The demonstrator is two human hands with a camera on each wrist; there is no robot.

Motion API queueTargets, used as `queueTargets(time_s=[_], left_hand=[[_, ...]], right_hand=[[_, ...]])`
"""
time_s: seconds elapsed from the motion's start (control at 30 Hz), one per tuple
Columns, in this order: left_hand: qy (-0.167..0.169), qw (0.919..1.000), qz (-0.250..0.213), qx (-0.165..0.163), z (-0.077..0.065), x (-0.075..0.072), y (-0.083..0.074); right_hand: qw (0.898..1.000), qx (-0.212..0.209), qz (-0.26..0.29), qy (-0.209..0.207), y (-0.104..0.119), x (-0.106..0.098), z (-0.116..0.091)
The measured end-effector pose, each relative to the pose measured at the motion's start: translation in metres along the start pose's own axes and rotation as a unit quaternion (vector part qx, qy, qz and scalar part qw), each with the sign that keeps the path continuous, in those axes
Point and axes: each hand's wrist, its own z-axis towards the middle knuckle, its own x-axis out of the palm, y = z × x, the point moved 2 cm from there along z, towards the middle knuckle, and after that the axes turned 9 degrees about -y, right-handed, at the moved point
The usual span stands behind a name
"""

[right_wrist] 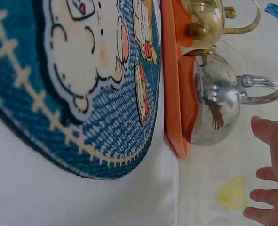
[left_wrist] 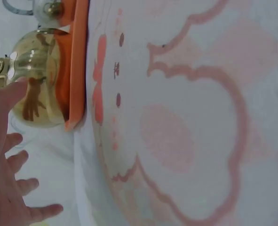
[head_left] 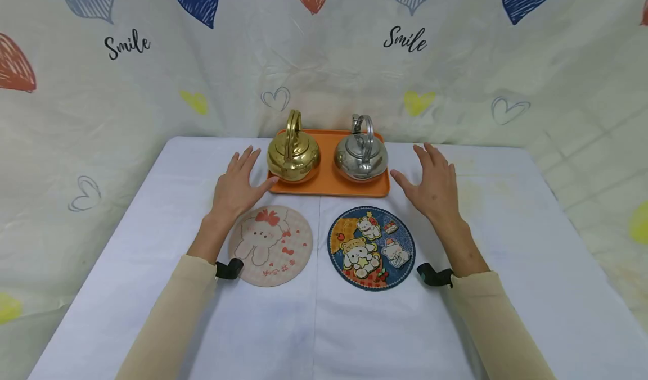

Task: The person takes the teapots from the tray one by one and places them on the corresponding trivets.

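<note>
A gold teapot [head_left: 293, 156] and a silver teapot [head_left: 361, 156] stand side by side on an orange tray [head_left: 326, 186], their handles upright. My left hand [head_left: 237, 184] is to the left of the gold teapot, fingers spread and holding nothing; its thumb reaches toward the tray's left edge. To the right of the silver teapot, my right hand [head_left: 432, 184] is spread the same way, its thumb pointing at the tray. In the right wrist view a gap shows between the thumb and the silver teapot [right_wrist: 218, 103]. Whether the left thumb touches anything, I cannot tell.
In front of the tray lie two round mats: a pink one with a bunny [head_left: 273, 245] and a dark blue one with cartoon bears [head_left: 372, 248]. A white cloth [head_left: 283, 335] covers the table. Behind it hangs a curtain [head_left: 329, 59] printed with hearts.
</note>
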Motion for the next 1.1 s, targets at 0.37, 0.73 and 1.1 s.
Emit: queueTargets(time_s=[0.37, 0.73, 1.1], left_hand=[[0.015, 0.9946, -0.090, -0.050, -0.001, 0.007, 0.003], [0.062, 0.9888, -0.119, -0.066, 0.000, 0.013, 0.009], [0.085, 0.9873, -0.126, -0.046, 0.001, 0.016, 0.019]], right_hand=[[0.993, -0.003, 0.115, -0.028, 0.006, -0.004, 0.002], [0.982, -0.015, 0.178, -0.056, 0.013, -0.008, 0.002], [0.975, -0.003, 0.217, -0.049, 0.014, -0.007, 0.004]])
